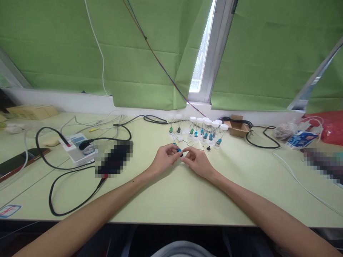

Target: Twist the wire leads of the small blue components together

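My left hand [166, 157] is closed in a pinch on a small blue part with a black end [179, 151], and a thin rod sticks up from it. Close on the other side, my right hand [197, 161] has thumb and forefinger curled together at the part's edge; whatever is between them is too small to name. Beyond the hands stand several clear jars with white lids [205, 131], with blue, green or dark small parts and thin rods inside. A small black piece [208, 147] lies on the table just right of the fingers, with thin sticks near it.
On the left are a white power strip [77, 148], looped black cables [53, 192] and a pixelated dark object [115, 159]. An open cardboard box [238, 127] stands behind the jars to the right. A blue packet [302, 139] and red bag [333, 125] lie far right.
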Tool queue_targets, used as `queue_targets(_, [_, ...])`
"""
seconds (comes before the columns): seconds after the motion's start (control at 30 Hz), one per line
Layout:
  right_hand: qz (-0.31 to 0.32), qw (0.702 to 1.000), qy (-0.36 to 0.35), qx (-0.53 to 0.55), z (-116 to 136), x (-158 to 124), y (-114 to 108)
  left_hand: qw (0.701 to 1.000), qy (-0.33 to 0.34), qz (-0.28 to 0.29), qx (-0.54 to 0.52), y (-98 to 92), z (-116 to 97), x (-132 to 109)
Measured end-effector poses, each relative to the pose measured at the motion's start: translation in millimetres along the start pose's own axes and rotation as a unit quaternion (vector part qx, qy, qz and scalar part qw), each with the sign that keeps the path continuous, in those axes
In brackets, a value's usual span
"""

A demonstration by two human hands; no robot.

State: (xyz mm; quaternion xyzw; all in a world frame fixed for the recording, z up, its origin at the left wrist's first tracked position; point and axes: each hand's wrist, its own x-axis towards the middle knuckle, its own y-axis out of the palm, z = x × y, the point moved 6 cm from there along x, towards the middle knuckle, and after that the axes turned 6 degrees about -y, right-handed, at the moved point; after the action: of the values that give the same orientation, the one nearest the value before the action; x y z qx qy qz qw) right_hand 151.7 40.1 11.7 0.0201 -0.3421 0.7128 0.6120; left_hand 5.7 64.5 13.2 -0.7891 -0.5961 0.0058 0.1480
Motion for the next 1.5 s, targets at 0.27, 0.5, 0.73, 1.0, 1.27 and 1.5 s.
queue_targets(0.27, [-0.051, 0.999, -0.018, -0.005, 5, -1, -7, 0.988, 0.034, -0.029, 0.150, -3.2, 4, 1])
queue_targets(0.5, [-0.101, 0.995, -0.023, 0.001, 2, 0, -13, 0.970, 0.051, 0.008, 0.239, 3.9, 6, 1])
queue_targets(0.73, [-0.110, 0.994, -0.018, 0.006, 4, -1, -14, 0.965, 0.057, 0.029, 0.253, 6.6, 5, 1])
queue_targets(1.0, [-0.141, 0.987, -0.055, -0.050, 14, 1, -26, 0.966, 0.060, 0.050, 0.245, 8.5, 6, -1])
queue_targets(1.27, [-0.098, 0.991, -0.081, -0.047, 16, 3, -22, 0.960, 0.078, 0.062, 0.262, 11.2, 2, -3])
queue_targets(1.5, [-0.067, 0.996, -0.063, -0.010, 11, 3, -16, 0.964, 0.095, 0.077, 0.237, 13.5, -3, -7])
